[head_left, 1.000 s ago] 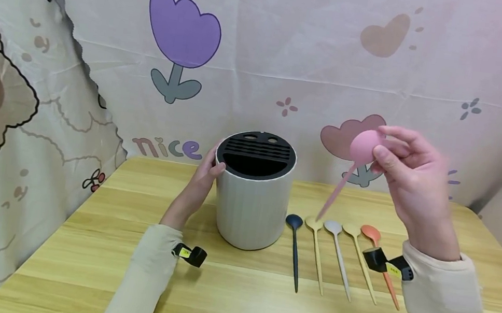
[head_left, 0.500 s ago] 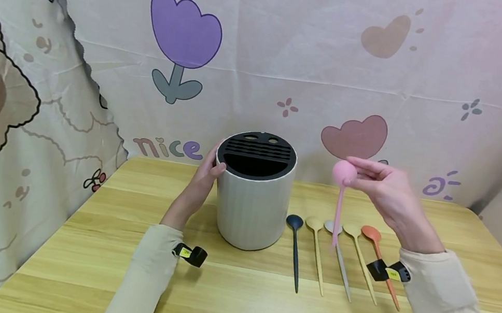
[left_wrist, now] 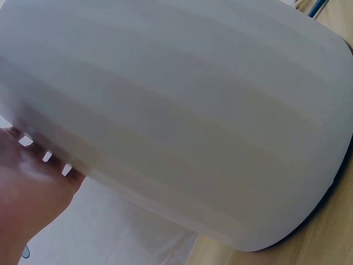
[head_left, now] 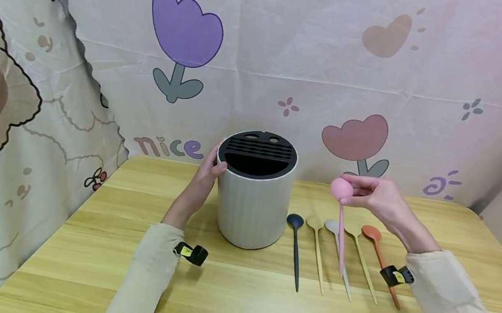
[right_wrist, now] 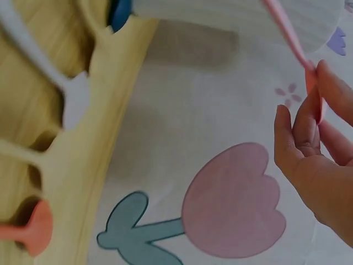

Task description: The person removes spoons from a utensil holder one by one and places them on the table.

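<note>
A cream ribbed utensil holder [head_left: 250,214] with a black slotted lid [head_left: 258,149] stands upright on the table. My left hand [head_left: 203,179] holds its left side near the top, thumb by the rim and fingers round the far side; the left wrist view shows the ribbed wall [left_wrist: 165,110] up close. My right hand [head_left: 379,201] pinches a pink spoon [head_left: 341,189] by its bowl, its handle hanging downward in front of the grey spoon [head_left: 333,225]. In the right wrist view, thumb and fingers [right_wrist: 306,124] meet at the pink bowl, seen edge-on.
Right of the holder, several spoons lie in a row, handles toward me: dark blue [head_left: 295,221], yellow [head_left: 315,224], grey, another yellow [head_left: 363,256] and orange [head_left: 371,234]. A patterned cloth [head_left: 264,48] hangs behind the wooden table [head_left: 233,300].
My right hand has come down and to the left with the pink spoon, whose handle has swung from slanting down-left to nearly vertical. The left hand and holder have stayed put.
</note>
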Tool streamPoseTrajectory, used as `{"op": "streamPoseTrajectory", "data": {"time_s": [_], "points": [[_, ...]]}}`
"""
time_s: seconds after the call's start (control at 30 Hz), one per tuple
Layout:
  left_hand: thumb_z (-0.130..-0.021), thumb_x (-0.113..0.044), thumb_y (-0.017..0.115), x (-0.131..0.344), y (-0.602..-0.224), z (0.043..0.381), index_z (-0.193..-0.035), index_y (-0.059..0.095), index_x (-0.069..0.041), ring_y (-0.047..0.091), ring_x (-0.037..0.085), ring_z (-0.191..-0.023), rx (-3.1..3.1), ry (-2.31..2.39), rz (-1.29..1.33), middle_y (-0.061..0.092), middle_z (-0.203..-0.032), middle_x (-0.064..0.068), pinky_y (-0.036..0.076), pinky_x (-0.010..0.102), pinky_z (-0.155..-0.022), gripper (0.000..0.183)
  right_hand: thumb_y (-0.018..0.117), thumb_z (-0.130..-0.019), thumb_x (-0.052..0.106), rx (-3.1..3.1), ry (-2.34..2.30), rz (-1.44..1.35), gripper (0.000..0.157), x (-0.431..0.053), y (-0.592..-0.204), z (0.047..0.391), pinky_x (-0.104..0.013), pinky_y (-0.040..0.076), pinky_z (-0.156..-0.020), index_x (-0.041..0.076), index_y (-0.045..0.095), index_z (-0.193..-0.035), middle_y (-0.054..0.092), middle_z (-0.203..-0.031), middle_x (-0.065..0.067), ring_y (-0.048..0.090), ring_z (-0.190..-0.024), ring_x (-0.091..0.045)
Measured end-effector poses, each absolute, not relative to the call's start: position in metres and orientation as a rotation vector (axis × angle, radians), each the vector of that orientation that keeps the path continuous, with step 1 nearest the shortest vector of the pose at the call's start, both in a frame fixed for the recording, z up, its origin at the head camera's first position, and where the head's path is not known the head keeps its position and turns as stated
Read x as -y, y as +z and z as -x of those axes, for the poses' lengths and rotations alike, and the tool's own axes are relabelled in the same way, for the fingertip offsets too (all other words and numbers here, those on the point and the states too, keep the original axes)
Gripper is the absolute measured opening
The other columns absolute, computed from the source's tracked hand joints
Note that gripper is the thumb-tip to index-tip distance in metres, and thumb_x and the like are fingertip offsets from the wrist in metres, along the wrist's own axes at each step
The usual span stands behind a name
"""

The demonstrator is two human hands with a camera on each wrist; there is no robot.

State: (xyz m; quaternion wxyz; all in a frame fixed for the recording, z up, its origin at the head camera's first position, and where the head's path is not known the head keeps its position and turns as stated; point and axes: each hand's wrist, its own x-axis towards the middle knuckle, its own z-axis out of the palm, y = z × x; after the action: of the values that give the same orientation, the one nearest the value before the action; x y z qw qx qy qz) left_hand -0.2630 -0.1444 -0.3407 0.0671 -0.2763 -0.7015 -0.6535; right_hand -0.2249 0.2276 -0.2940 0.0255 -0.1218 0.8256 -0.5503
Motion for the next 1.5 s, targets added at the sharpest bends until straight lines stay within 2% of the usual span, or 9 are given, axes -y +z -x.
{"op": "streamPoseTrajectory", "data": {"time_s": [0.2, 0.47, 0.8, 0.87, 1.1, 1.23, 1.37, 1.5], "points": [[-0.090, -0.056, 0.047, 0.144, -0.341, 0.264, -0.156, 0.012, -0.012, 0.016, 0.023, -0.143, 2.115, -1.970, 0.830, 0.015, -0.159, 0.008, 0.011, 0.052, -0.114, 0.087, 0.077, -0.081, 0.006, -2.579, -1.618, 0.390, 0.064, -0.244, -0.299, 0.229, -0.019, 0.051, -0.079, -0.009, 0.048, -0.136, 0.070, -0.104, -0.010, 0.065, -0.089, -0.005], [-0.090, -0.054, 0.047, 0.145, -0.342, 0.264, -0.156, 0.011, -0.013, 0.015, 0.022, -0.143, 2.126, -1.972, 0.808, 0.014, -0.159, 0.007, 0.011, 0.052, -0.114, 0.086, 0.077, -0.082, 0.014, -2.650, -1.393, 0.406, 0.062, -0.278, -0.312, 0.236, -0.021, 0.050, -0.078, -0.008, 0.051, -0.134, 0.066, -0.107, -0.014, 0.063, -0.089, -0.009], [-0.090, -0.057, 0.048, 0.144, -0.342, 0.263, -0.156, 0.010, -0.011, 0.015, 0.023, -0.143, 2.121, -1.981, 0.823, 0.014, -0.159, 0.008, 0.011, 0.052, -0.114, 0.088, 0.072, -0.086, 0.013, -2.710, -1.251, 0.449, 0.057, -0.321, -0.333, 0.235, -0.021, 0.048, -0.078, -0.013, 0.050, -0.132, 0.066, -0.110, -0.018, 0.061, -0.089, -0.006], [-0.090, -0.058, 0.048, 0.144, -0.343, 0.263, -0.156, 0.010, -0.011, 0.015, 0.023, -0.143, 2.119, -1.981, 0.823, 0.014, -0.159, 0.008, 0.011, 0.052, -0.114, 0.089, 0.071, -0.087, 0.012, -2.703, -1.255, 0.481, 0.054, -0.328, -0.337, 0.234, -0.020, 0.048, -0.079, -0.014, 0.051, -0.130, 0.067, -0.110, -0.016, 0.061, -0.091, -0.005], [-0.090, -0.059, 0.048, 0.144, -0.342, 0.263, -0.156, 0.010, -0.013, 0.015, 0.023, -0.143, 2.119, -1.986, 0.831, 0.014, -0.159, 0.007, 0.010, 0.052, -0.114, 0.089, 0.069, -0.089, 0.010, -2.686, -1.246, 0.532, 0.050, -0.352, -0.349, 0.231, -0.015, 0.044, -0.082, -0.014, 0.052, -0.129, 0.067, -0.113, 0.007, 0.057, -0.100, 0.004], [-0.091, -0.058, 0.047, 0.145, -0.343, 0.264, -0.156, 0.010, -0.012, 0.014, 0.023, -0.143, 2.116, -1.989, 0.839, 0.013, -0.159, 0.008, 0.009, 0.053, -0.114, 0.088, 0.070, -0.088, 0.010, -2.675, -1.233, 0.517, 0.051, -0.365, -0.353, 0.230, -0.016, 0.045, -0.082, -0.014, 0.052, -0.129, 0.067, -0.113, 0.011, 0.058, -0.099, 0.002], [-0.091, -0.058, 0.048, 0.145, -0.343, 0.264, -0.156, 0.009, -0.010, 0.014, 0.023, -0.143, 2.101, -2.000, 0.842, 0.014, -0.158, 0.008, 0.008, 0.052, -0.115, 0.090, 0.071, -0.087, 0.011, -2.689, -1.169, 0.519, 0.048, -0.374, -0.356, 0.232, -0.017, 0.045, -0.081, -0.012, 0.056, -0.126, 0.068, -0.114, 0.006, 0.057, -0.099, 0.003], [-0.090, -0.060, 0.049, 0.145, -0.343, 0.264, -0.155, 0.009, -0.009, 0.015, 0.023, -0.143, 2.091, -2.001, 0.851, 0.014, -0.158, 0.009, 0.009, 0.052, -0.115, 0.092, 0.073, -0.085, 0.013, -2.685, -1.095, 0.466, 0.051, -0.380, -0.360, 0.234, -0.019, 0.046, -0.081, -0.012, 0.056, -0.126, 0.066, -0.117, -0.015, 0.058, -0.097, 0.001]]}}
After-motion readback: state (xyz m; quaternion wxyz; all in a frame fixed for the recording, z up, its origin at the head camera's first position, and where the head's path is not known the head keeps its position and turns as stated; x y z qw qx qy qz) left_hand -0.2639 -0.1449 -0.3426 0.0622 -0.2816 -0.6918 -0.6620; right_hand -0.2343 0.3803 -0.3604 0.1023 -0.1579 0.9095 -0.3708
